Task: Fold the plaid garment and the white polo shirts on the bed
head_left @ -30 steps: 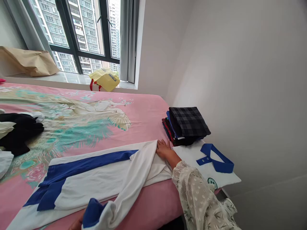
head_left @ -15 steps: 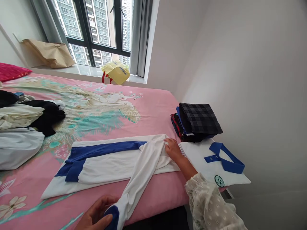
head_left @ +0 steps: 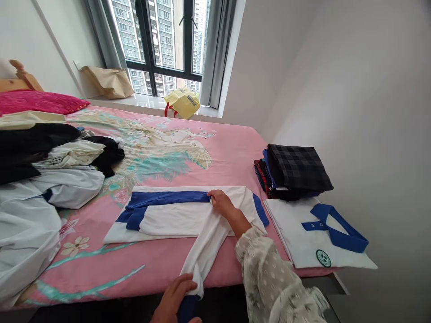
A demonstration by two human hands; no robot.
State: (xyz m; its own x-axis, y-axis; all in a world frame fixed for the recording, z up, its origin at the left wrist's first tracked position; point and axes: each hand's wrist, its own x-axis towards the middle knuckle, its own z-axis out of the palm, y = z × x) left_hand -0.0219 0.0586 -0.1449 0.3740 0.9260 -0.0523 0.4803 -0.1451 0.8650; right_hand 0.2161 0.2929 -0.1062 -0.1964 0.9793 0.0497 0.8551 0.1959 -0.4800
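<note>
A white long-sleeved shirt (head_left: pixel 178 220) with blue bands lies partly folded on the bed. One of its sleeves (head_left: pixel 207 244) slants down over the bed's front edge. At the bottom, my left hand (head_left: pixel 173 298) is closed round that sleeve near its blue cuff (head_left: pixel 187 307). The fingers of my right hand (head_left: pixel 222 204) pinch the shirt cloth at the sleeve's upper end, where a blue band meets it. What lies under those fingertips is hidden.
To the right lies a folded white polo shirt (head_left: pixel 292 233) with a blue collar, below a stack of dark folded clothes (head_left: pixel 299 168). Loose clothes (head_left: pixel 67 179) are heaped at the left. A paper bag (head_left: pixel 109 83) and a yellow bag (head_left: pixel 183 102) rest by the window.
My right hand has shifted left along the shirt to the sleeve's upper end. My left hand still grips the cuff end. The view has turned left, showing more of the clothes heap.
</note>
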